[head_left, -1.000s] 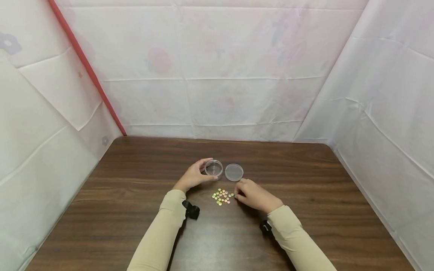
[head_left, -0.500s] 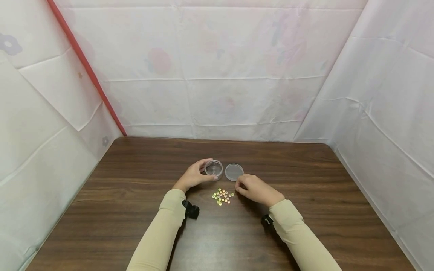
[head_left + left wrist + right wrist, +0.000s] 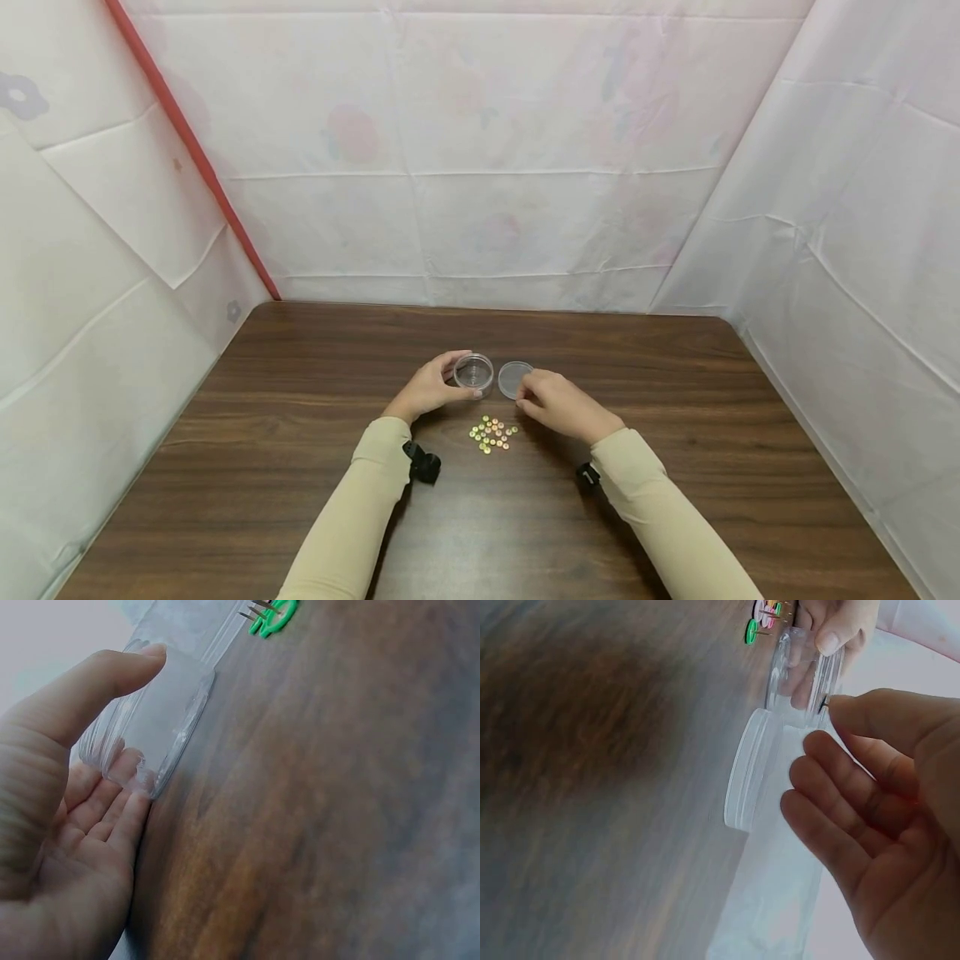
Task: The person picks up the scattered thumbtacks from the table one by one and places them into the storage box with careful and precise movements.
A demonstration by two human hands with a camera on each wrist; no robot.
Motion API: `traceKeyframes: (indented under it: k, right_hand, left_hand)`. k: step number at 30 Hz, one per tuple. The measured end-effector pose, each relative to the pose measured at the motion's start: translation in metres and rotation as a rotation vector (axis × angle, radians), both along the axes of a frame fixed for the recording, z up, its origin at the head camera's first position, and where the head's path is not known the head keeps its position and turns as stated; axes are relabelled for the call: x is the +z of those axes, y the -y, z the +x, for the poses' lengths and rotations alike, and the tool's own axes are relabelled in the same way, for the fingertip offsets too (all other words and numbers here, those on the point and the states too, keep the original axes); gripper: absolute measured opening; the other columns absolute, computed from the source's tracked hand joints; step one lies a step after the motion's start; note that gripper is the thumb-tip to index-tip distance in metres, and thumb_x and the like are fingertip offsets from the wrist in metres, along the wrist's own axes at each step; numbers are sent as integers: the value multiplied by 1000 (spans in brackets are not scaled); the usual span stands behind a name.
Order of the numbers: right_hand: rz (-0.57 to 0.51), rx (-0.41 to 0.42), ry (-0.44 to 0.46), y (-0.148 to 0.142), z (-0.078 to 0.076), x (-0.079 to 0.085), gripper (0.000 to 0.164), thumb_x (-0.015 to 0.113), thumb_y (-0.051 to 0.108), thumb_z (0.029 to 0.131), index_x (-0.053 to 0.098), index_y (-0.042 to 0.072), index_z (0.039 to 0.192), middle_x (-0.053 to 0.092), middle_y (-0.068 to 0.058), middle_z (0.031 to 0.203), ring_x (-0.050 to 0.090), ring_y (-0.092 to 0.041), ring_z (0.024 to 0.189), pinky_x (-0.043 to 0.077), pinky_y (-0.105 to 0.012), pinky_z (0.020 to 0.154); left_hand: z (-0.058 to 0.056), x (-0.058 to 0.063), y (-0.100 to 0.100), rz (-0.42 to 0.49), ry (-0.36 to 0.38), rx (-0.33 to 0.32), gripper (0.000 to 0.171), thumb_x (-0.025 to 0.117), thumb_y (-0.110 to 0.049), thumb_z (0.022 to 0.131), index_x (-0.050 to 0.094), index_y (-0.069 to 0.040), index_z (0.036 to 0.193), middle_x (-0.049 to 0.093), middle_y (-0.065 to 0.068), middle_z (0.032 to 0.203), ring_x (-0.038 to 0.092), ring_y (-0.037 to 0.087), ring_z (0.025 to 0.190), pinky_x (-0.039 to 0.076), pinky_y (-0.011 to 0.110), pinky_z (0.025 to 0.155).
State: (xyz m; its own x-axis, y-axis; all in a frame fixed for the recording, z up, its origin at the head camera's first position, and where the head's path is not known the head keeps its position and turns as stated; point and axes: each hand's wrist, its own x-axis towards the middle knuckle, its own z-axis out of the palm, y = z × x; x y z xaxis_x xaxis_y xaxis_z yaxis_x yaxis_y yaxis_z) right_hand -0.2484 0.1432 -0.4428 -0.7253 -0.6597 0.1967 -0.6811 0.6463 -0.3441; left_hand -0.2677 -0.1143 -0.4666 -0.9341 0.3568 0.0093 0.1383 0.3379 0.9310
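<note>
My left hand (image 3: pixel 430 390) holds a clear round plastic jar (image 3: pixel 484 390) from its left side. In the left wrist view the thumb lies along the near wall and the fingers (image 3: pixel 129 817) are on the far side. My right hand (image 3: pixel 566 407) is over the near right edge of the lid (image 3: pixel 512 379), a clear round one lying flat beside the jar. Between right thumb and forefinger is a thumbtack (image 3: pixel 823 704), mostly hidden, its thin dark part showing. Several coloured thumbtacks (image 3: pixel 492 431) lie points up on the table in front of the jar.
The brown wooden table (image 3: pixel 300 467) bears all these things. White patterned sheeting (image 3: pixel 525 208) stands behind it and along both sides, with a red strip (image 3: pixel 195 150) at the back left. Each wrist carries a black camera (image 3: pixel 427 468).
My right hand has lifted away from the thumbtacks with one pinched and moved toward the back, partly covering the lid. The left hand and jar stay put.
</note>
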Motion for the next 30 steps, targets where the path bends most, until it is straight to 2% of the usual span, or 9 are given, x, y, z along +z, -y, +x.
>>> traceKeyframes:
  k: [2,7,10,17,22,30]
  right_hand:
    - [1,4,-18,3,-3,1,5,63,17,89,59,17,86,55,6,83,50,-7,78,51,-29,69]
    - [24,53,-89,10,-9,4,6,62,17,90,59,17,85,53,7,83,47,-6,77,50,-26,67]
    - [23,84,-138,15,-13,5,6,61,17,91,59,17,85,52,7,83,46,-7,77,49,-26,66]
    - [-5,108,-205,25,-23,5,4,60,19,92,59,17,88,53,7,86,45,-6,78,49,-26,67]
    - [-16,123,-251,33,-28,4,6,57,20,94,59,16,90,52,6,87,45,-7,79,49,-26,67]
    - [5,111,-243,42,-36,1,5,60,21,92,60,16,90,52,6,86,45,-7,78,49,-26,67]
  left_hand:
    - [1,3,0,0,11,-8,79,81,-20,72,41,-8,139,45,17,136,39,31,126,32,50,108]
    - [-10,-17,2,-16,1,13,81,82,-31,70,42,-16,139,46,9,135,40,26,125,34,49,107]
    - [-12,-21,2,-29,-9,23,80,82,-35,69,43,-19,138,47,5,133,42,23,123,36,48,105]
    - [-10,-22,1,-46,-12,33,79,82,-43,66,47,-27,134,47,0,131,44,18,121,41,45,102]
    - [-10,-22,-1,-52,-18,25,76,82,-42,68,47,-28,134,45,0,132,45,17,119,43,43,101]
    - [-11,-23,-1,-79,-24,23,76,82,-43,67,48,-29,134,47,-3,131,47,15,116,45,41,99]
